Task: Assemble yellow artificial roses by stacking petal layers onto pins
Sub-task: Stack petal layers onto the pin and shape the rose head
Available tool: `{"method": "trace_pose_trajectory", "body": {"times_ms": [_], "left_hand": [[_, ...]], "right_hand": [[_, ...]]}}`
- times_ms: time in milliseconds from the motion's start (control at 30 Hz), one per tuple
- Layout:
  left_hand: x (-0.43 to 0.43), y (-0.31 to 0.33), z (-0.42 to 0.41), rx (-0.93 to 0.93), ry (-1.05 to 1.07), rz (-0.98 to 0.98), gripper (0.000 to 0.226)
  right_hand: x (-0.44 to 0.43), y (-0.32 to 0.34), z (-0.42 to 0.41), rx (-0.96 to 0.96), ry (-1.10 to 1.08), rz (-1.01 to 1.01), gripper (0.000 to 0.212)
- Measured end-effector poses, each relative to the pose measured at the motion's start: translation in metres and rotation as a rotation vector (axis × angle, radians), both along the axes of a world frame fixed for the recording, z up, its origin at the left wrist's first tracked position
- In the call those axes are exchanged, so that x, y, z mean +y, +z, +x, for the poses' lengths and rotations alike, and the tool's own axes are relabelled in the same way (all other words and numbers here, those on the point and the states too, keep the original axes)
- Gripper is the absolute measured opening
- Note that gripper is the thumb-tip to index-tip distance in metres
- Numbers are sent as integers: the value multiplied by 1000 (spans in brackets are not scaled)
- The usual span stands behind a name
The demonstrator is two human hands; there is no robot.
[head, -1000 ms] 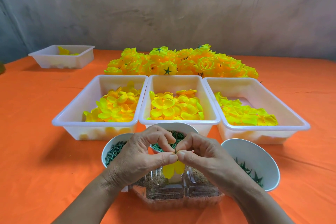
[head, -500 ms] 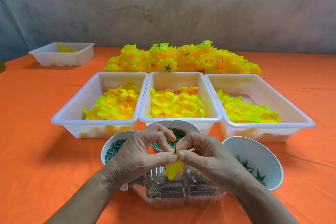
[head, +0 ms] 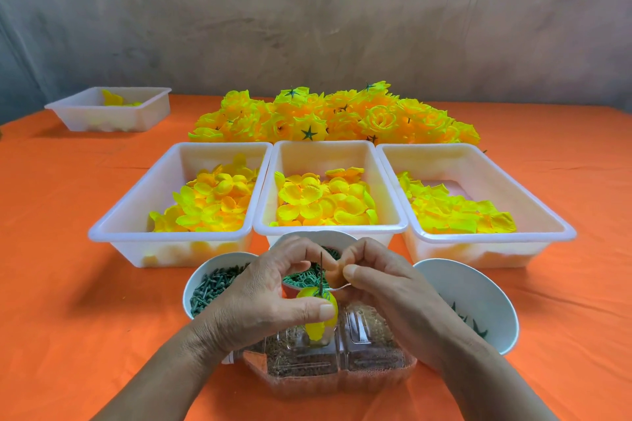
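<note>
the left hand (head: 260,301) has its grip clamped on a yellow petal bud (head: 316,321), thumb across the front and fingers curled over the top, low in the middle of the view above a clear plastic box (head: 342,372) of brown bits. a thin dark pin (head: 321,272) stands upright out of the top of the bud, between the two hands. the right hand (head: 386,297) has its grip drawn together, thumb tip to forefinger tip, just beside the pin (whether it pinches the pin, some small pale piece or nothing at all i cannot tell). behind the hands sit three white bowls: a left bowl (head: 191,287) of dark green pegs, a middle bowl (head: 318,235) of green rings mostly hidden by the fingers, and a right bowl (head: 478,294) with a few green star pieces. further back, three white trays stand side by side, touching: the left tray (head: 102,236), middle tray (head: 328,231) and right tray (head: 561,232), each holding loose yellow petals. beyond them lies a heap of finished roses (head: 342,116), and a smaller tray (head: 102,120) stands well apart at the far left of the orange worktop (head: 68,318).
</note>
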State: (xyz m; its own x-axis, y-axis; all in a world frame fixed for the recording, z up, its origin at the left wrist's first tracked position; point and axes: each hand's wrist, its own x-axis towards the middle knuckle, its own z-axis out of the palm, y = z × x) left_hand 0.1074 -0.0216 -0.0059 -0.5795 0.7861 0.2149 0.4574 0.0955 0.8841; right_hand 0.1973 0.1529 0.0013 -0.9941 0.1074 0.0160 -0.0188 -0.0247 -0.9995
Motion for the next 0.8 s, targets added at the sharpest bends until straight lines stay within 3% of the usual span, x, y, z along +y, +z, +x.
{"method": "trace_pose_trajectory", "body": {"times_ms": [233,533,800], "left_hand": [[-7,11,0,154,50,-55,28],[0,6,-2,7,-23,9,16],[-1,1,-2,10,-18,-8,15]], "right_hand": [[-1,-2,-2,-23,-62,-41,17],[-4,0,0,-12,-33,96,13],[-1,4,-9,-56,43,162,9]]}}
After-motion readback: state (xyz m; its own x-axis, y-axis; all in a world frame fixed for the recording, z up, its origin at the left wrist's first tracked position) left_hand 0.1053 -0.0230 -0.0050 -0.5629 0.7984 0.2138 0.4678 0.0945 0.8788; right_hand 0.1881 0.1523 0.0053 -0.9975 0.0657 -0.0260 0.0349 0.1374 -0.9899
